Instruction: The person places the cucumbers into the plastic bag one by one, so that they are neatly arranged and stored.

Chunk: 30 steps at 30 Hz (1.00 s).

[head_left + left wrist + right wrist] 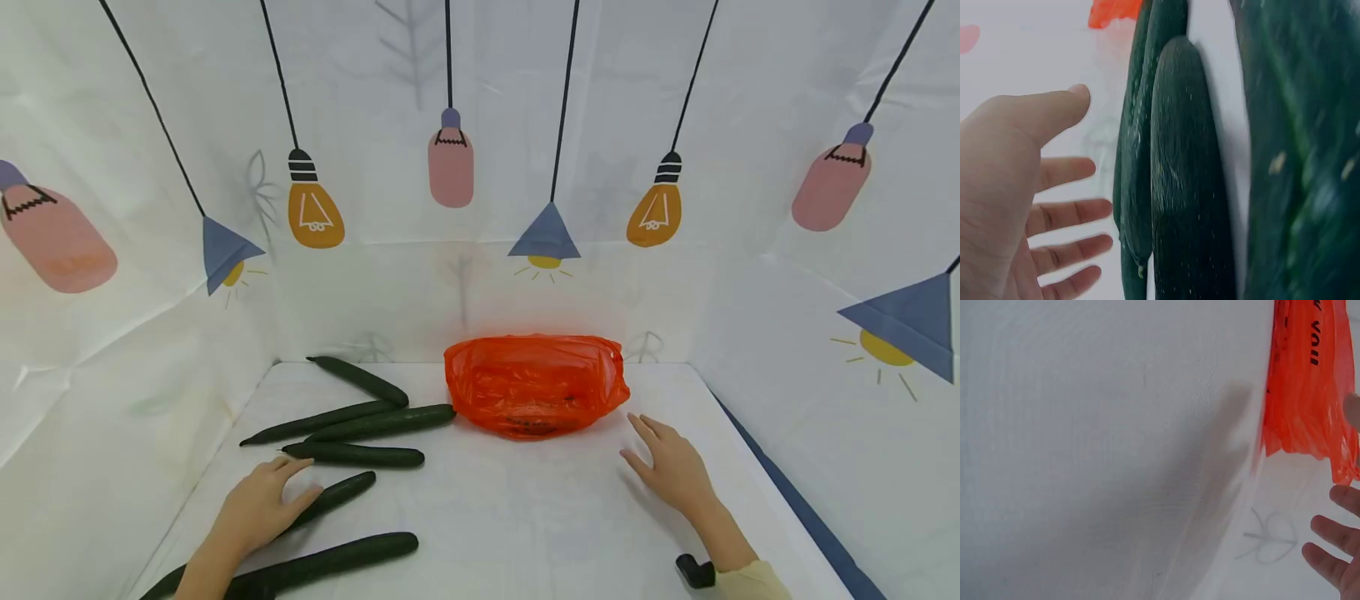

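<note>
My left hand (253, 510) is held over the cucumbers at the left of the table, fingers spread and nothing in its grasp. Beneath and beside it lies one cucumber (341, 498), partly hidden by the hand. A longer cucumber (352, 557) lies nearer to me, crossed by the wrist. In the left wrist view, the fingers are apart from the closest cucumber (1188, 169). A crumpled red plastic bag (536, 387) stands at the back centre. My right hand (671, 467) hovers right of the bag, fingers extended, holding nothing.
Several more cucumbers (386, 423) lie in a loose cluster at the back left, one end touching the bag. White sheeting (480, 292) printed with lamps surrounds the white table (525, 517) at the back and both sides. A black strap piece (696, 572) sits at the right wrist.
</note>
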### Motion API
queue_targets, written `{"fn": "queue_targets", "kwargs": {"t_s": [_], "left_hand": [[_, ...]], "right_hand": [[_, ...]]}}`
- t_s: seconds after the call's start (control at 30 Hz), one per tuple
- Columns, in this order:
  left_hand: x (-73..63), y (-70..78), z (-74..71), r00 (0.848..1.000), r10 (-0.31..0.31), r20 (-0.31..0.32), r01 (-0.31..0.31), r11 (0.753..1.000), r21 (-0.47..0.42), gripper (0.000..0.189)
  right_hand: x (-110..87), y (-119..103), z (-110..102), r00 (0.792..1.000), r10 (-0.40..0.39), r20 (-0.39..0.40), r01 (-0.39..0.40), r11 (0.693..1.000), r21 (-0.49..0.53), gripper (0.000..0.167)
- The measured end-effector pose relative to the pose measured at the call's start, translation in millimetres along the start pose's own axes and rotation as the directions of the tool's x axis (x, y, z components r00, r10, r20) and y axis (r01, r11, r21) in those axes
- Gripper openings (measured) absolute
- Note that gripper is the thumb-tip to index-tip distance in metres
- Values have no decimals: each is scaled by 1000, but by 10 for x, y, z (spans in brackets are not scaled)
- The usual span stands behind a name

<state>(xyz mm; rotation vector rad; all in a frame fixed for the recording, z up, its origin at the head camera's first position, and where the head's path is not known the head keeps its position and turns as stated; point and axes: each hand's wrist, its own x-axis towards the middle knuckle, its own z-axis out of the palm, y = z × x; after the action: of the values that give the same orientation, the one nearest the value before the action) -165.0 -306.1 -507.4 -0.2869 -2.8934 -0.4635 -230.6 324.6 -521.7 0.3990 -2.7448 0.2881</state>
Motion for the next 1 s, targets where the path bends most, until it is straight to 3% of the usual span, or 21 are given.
{"fn": "queue_targets", "kwargs": {"t_s": [0.13, 0.3, 0.53, 0.8, 0.9, 1.0], "left_hand": [[-46, 137, 34, 999, 42, -28, -43, 997, -71, 41], [-88, 313, 98, 995, 86, -42, -92, 983, -157, 32], [-129, 448, 181, 993, 87, 77, -67, 971, -232, 31], [-312, 430, 279, 982, 169, 87, -148, 966, -214, 43], [-385, 374, 288, 972, 183, 145, -147, 962, -231, 49], [-424, 340, 272, 964, 161, 212, -108, 964, -242, 58]], "right_hand": [[39, -6, 42, 1000, 9, -26, -8, 999, 36, 64], [128, -29, 105, 999, 45, 6, -46, 997, 61, 60], [255, -64, 168, 986, 149, 73, -156, 981, 116, 63], [385, -104, 203, 977, 210, 48, -215, 949, 229, 66], [454, -122, 227, 973, 225, 46, -229, 932, 279, 65], [561, -127, 242, 973, 228, 36, -226, 914, 336, 65]]}}
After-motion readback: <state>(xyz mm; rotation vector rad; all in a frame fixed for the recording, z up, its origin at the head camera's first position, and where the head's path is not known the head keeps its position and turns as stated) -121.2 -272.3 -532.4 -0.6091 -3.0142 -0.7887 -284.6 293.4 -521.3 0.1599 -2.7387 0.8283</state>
